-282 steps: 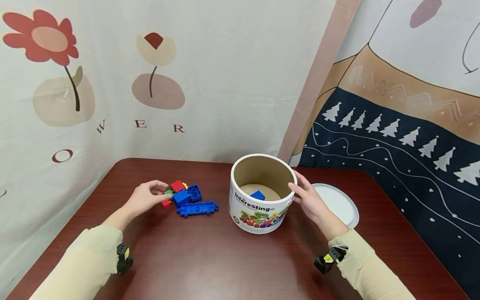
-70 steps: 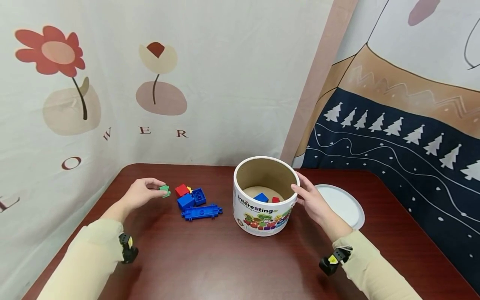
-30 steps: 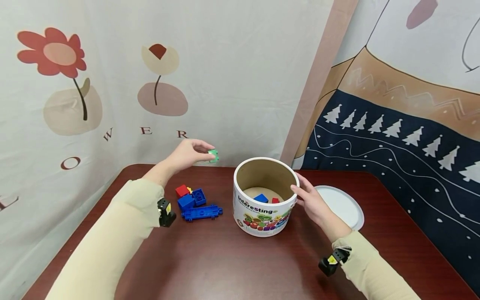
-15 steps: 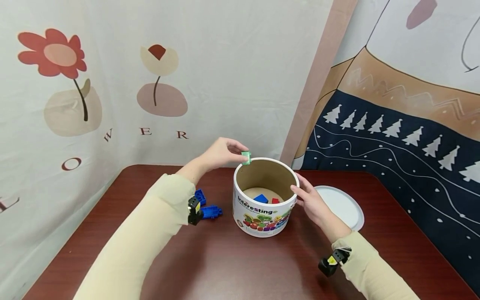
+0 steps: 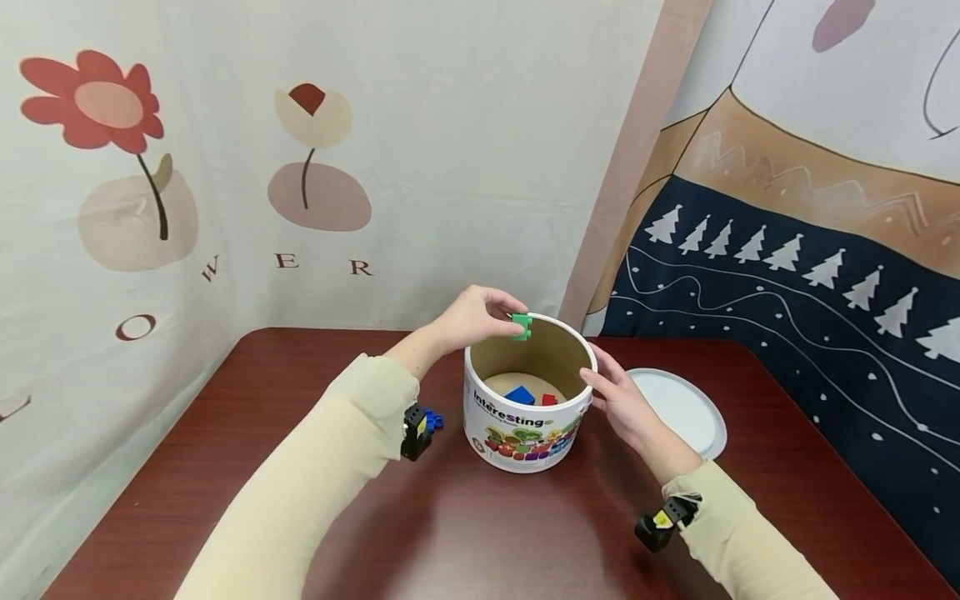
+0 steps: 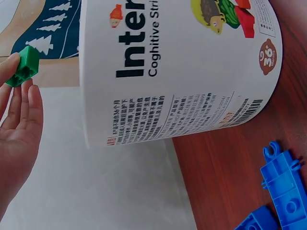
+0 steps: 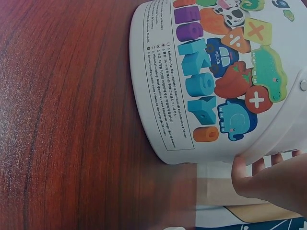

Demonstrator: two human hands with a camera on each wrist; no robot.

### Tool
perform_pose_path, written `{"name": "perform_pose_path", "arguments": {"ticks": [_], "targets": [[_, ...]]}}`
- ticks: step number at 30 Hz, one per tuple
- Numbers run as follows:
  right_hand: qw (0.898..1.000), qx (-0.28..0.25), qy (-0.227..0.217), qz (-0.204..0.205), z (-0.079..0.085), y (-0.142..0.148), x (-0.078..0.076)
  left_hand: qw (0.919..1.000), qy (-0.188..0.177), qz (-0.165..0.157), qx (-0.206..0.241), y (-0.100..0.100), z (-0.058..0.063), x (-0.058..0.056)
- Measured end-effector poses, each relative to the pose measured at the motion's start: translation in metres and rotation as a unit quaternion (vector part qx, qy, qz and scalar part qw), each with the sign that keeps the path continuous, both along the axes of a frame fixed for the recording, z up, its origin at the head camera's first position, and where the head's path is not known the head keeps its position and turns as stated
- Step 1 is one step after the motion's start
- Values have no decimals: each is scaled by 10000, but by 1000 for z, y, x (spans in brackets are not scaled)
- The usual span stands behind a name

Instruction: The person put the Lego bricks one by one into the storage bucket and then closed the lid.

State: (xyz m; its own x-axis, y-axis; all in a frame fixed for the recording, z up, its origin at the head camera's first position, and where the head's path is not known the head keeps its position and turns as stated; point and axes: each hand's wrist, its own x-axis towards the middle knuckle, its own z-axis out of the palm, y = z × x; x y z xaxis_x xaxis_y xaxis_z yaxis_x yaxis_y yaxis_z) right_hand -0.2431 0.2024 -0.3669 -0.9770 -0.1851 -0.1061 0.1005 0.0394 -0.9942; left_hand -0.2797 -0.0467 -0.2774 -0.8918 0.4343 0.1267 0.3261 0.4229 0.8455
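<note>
My left hand [image 5: 480, 320] pinches a small green toy brick [image 5: 521, 327] between thumb and fingertips, above the far left part of the white bucket's mouth. In the left wrist view the green brick [image 6: 29, 64] shows its hollow underside. Inside the printed white bucket [image 5: 517, 446] a blue brick [image 5: 521, 396] and a small red brick [image 5: 550, 400] lie on the bottom. My right hand [image 5: 624, 408] grips the bucket's right side, thumb at the rim. Part of a long blue toy wagon base [image 5: 432, 420] shows past my left wrist; my arm hides the bricks near it.
A round white lid [image 5: 678, 412] lies right of the bucket, partly behind my right forearm. In the left wrist view a blue brick [image 6: 259, 220] lies beside the wagon base. The reddish-brown table [image 5: 517, 533] ends at hanging printed cloths behind.
The green brick was picked from the pile at left and carried right, up and over the bucket's mouth. A red brick entered the bucket earlier. The right hand has stayed on the bucket.
</note>
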Motion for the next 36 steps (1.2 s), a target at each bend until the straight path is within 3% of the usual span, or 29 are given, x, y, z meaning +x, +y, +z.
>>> {"name": "perform_pose_path", "arguments": {"ticks": [8, 11, 15, 21, 29, 36], "targets": [[10000, -17, 18, 2, 1, 0, 0, 9999, -19, -106, -44, -1, -5, 0], [10000, -25, 34, 12, 0, 0, 0, 9999, 103, -1, -75, -7, -4, -1], [10000, -27, 31, 18, 1, 0, 0, 9992, 289, 269, 35, -27, -3, -5], [10000, -16, 31, 2, 0, -1, -1, 9956, 317, 880, 75, -72, -8, -9], [10000, 3, -3, -10, 1, -1, -1, 9894, 71, 1442, -151, -128, -28, -5], [10000, -10, -9, -21, 3, -2, 0, 9849, -174, 1684, -360, -159, -59, 4]]}}
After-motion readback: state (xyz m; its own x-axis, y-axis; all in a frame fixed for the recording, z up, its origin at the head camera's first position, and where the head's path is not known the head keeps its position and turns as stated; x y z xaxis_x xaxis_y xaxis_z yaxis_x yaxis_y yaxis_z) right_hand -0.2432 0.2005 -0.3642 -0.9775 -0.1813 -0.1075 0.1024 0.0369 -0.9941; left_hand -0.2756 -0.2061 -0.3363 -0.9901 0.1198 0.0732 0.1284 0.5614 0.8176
